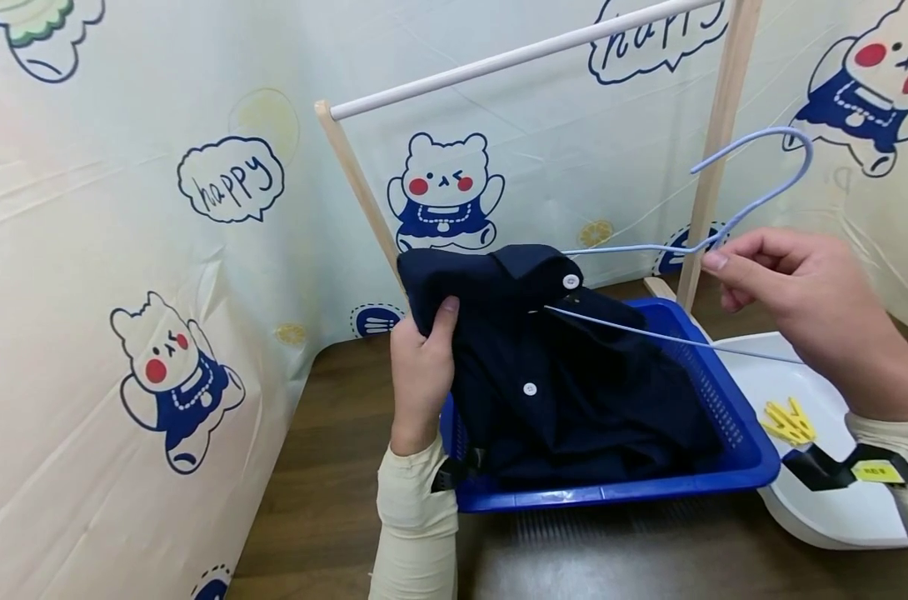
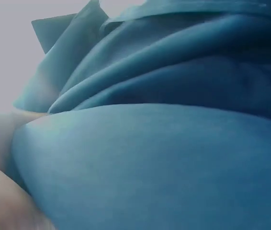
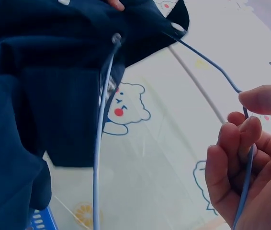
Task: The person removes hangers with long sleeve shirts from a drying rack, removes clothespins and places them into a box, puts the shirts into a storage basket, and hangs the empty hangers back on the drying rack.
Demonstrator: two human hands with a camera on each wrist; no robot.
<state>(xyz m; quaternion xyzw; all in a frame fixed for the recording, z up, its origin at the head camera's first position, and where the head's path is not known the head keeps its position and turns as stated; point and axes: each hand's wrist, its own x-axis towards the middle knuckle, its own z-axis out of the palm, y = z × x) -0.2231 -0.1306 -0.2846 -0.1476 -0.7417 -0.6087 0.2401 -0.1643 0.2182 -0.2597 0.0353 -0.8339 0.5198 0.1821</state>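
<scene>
A dark navy shirt [image 1: 499, 350] with white buttons is bunched over a blue basket [image 1: 619, 493], its collar lifted. My left hand [image 1: 421, 379] grips the shirt near the collar, thumb on the near side. Close up, the cloth [image 2: 140, 163] fills most of the left wrist view. My right hand [image 1: 814, 300] pinches a light blue wire hanger [image 1: 626, 248] just below its hook, which points up. One end of the hanger runs into the shirt's neck opening and is hidden by cloth. In the right wrist view the hanger's lower bar [image 3: 97, 167] passes in beside a button.
A white tray [image 1: 821, 529] with several yellow clothespins [image 1: 790, 421] stands right of the basket. Behind it rises a wooden rack with a white rod [image 1: 499, 62]. A printed cloth backdrop [image 1: 199, 333] borders the brown table [image 1: 319, 467].
</scene>
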